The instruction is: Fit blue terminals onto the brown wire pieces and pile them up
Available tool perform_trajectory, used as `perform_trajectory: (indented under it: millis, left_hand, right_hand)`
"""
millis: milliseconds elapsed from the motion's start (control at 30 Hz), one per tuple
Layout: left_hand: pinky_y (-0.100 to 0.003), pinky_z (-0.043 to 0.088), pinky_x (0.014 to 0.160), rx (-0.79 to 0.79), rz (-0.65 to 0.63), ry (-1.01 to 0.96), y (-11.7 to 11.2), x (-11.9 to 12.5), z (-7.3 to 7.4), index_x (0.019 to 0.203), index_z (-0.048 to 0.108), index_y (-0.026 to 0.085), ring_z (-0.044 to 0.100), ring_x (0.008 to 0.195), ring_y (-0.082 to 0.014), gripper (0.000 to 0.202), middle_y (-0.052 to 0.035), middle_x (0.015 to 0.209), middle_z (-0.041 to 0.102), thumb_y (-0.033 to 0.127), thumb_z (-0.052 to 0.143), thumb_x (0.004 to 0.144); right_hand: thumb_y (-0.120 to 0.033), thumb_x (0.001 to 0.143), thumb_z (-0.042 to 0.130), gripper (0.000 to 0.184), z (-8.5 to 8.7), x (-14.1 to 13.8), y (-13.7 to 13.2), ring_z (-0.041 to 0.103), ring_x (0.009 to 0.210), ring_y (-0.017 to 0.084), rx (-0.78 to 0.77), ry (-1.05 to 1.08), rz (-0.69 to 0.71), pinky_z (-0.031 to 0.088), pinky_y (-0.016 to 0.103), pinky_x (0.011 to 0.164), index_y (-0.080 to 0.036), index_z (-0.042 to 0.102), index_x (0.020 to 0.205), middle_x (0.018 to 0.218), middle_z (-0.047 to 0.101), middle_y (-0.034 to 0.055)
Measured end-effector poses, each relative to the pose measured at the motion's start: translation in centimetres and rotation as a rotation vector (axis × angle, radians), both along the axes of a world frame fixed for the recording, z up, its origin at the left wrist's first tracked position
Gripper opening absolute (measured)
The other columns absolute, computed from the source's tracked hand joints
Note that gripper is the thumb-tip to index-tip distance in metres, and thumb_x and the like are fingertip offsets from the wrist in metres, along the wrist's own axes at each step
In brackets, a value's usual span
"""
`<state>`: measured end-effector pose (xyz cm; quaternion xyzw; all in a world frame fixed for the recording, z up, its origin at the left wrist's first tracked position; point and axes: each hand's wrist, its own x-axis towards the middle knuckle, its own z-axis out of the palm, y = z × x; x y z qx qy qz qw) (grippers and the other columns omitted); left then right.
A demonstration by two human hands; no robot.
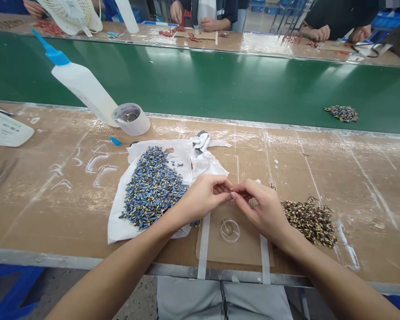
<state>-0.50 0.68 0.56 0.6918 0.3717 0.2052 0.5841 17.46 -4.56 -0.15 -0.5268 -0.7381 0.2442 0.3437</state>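
Currently, blue components (151,189) lie heaped on a white bag (120,229) at your left. Your left hand (202,198) and right hand (265,209) meet fingertip to fingertip just beyond a clear dish (230,231), each grip pinched tight, contents too small to tell. Brown components (308,220) lie right.

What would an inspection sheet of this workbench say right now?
Surface: brown cardboard-covered bench, streaked white.
Job's things: heap of small blue parts on white plastic sheet; heap of dark speckled parts; small clear round dish.
Clutter: white squeeze bottle with blue nozzle; white tape roll.
Grippers: left hand and right hand, fingertips pinched together; contents too small to tell.
Cables: black cable, far bench.
Surroundings: green conveyor belt; other people's hands beyond.
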Motion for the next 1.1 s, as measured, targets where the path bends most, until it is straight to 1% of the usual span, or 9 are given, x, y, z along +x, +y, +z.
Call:
perform_trajectory:
  millis: [100, 300, 433, 533, 700, 767, 933, 1000, 1100]
  left_hand:
    - [-0.028, 0.049, 0.072, 0.014, 0.006, 0.021, 0.0, 0.1, -0.17, 0.091, 0.068, 0.012, 0.064, 0.078, -0.0169, 0.017, -0.0067, 0.084, 0.07, 0.026, 0.061, 0.085]
    - [-0.026, 0.048, 0.07, 0.065, -0.006, 0.048, 0.02, 0.37, -0.28, 0.087, 0.069, 0.012, 0.062, 0.075, -0.0154, 0.02, -0.0058, 0.08, 0.069, 0.03, 0.059, 0.087]
    - [-0.023, 0.043, 0.063, 0.11, -0.016, 0.046, 0.02, 0.37, -0.12, 0.083, 0.067, 0.012, 0.057, 0.068, -0.0122, 0.019, -0.0018, 0.071, 0.063, 0.029, 0.058, 0.087]
    - [-0.022, 0.041, 0.061, 0.154, -0.026, 0.041, 0.02, 0.38, 0.05, 0.081, 0.065, 0.013, 0.053, 0.065, -0.0107, 0.017, 0.0006, 0.068, 0.058, 0.027, 0.057, 0.088]
    - [-0.022, 0.039, 0.06, 0.204, -0.034, 0.072, -0.01, 0.45, 0.4, 0.079, 0.063, 0.013, 0.052, 0.063, -0.0104, 0.014, 0.0014, 0.066, 0.057, 0.023, 0.056, 0.087]
    - [-0.022, 0.041, 0.061, 0.183, -0.033, 0.067, -0.01, 0.48, 0.43, 0.082, 0.064, 0.012, 0.055, 0.065, -0.0114, 0.014, -0.0001, 0.069, 0.06, 0.022, 0.056, 0.087]
    - [-0.026, 0.048, 0.074, 0.062, -0.037, 0.002, 0.0, 0.52, 0.01, 0.098, 0.067, 0.012, 0.063, 0.079, -0.0152, 0.018, -0.0061, 0.087, 0.07, 0.022, 0.056, 0.088]
    - [-0.027, 0.049, 0.075, 0.04, -0.031, -0.003, -0.02, 0.5, -0.21, 0.097, 0.068, 0.012, 0.064, 0.081, -0.0161, 0.019, -0.0068, 0.088, 0.071, 0.022, 0.056, 0.088]
    - [-0.027, 0.049, 0.074, 0.06, -0.018, 0.02, -0.05, 0.48, -0.34, 0.094, 0.07, 0.012, 0.065, 0.081, -0.0167, 0.019, -0.0065, 0.085, 0.071, 0.024, 0.057, 0.087]
  right_hand:
    - [-0.02, 0.089, 0.056, 0.007, 0.11, -0.04, -0.19, 0.063, 0.066, 0.016, -0.057, 0.032, -0.029, 0.049, 0.027, 0.062, -0.018, 0.063, 0.09, 0.078, 0.067, 0.0039]
    - [-0.028, 0.091, 0.055, 0.011, 0.21, -0.11, -0.61, 0.067, 0.061, 0.016, -0.284, 0.198, -0.073, 0.052, 0.024, 0.053, -0.019, 0.058, 0.087, 0.074, 0.069, 0.0044]
    - [-0.029, 0.091, 0.055, 0.012, 0.33, 0.02, -0.6, 0.068, 0.063, 0.016, -0.339, 0.241, -0.073, 0.054, 0.025, 0.056, -0.018, 0.058, 0.088, 0.073, 0.069, 0.0044]
    - [-0.029, 0.092, 0.054, 0.012, 0.42, 0.23, -0.49, 0.068, 0.064, 0.016, -0.369, 0.271, -0.055, 0.055, 0.026, 0.058, -0.018, 0.059, 0.09, 0.072, 0.068, 0.0036]
    - [-0.029, 0.091, 0.055, 0.012, 0.38, 0.48, -0.32, 0.066, 0.063, 0.016, -0.36, 0.263, -0.055, 0.055, 0.027, 0.059, -0.018, 0.06, 0.093, 0.073, 0.067, 0.0033]
    - [-0.028, 0.091, 0.055, 0.011, 0.36, 0.5, -0.29, 0.066, 0.063, 0.016, -0.352, 0.246, -0.056, 0.055, 0.027, 0.059, -0.018, 0.06, 0.092, 0.074, 0.067, 0.0034]
    - [-0.027, 0.091, 0.056, 0.01, 0.39, 0.53, -0.36, 0.064, 0.062, 0.015, -0.316, 0.209, -0.04, 0.052, 0.025, 0.056, -0.019, 0.061, 0.09, 0.073, 0.066, 0.0027]
    - [-0.026, 0.091, 0.056, 0.01, 0.36, 0.52, -0.36, 0.063, 0.062, 0.015, -0.275, 0.175, -0.041, 0.052, 0.026, 0.057, -0.019, 0.062, 0.089, 0.074, 0.066, 0.0029]
    - [-0.025, 0.09, 0.055, 0.01, 0.17, 0.46, -0.27, 0.062, 0.063, 0.015, -0.212, 0.124, -0.045, 0.051, 0.027, 0.059, -0.019, 0.063, 0.09, 0.077, 0.068, 0.0037]
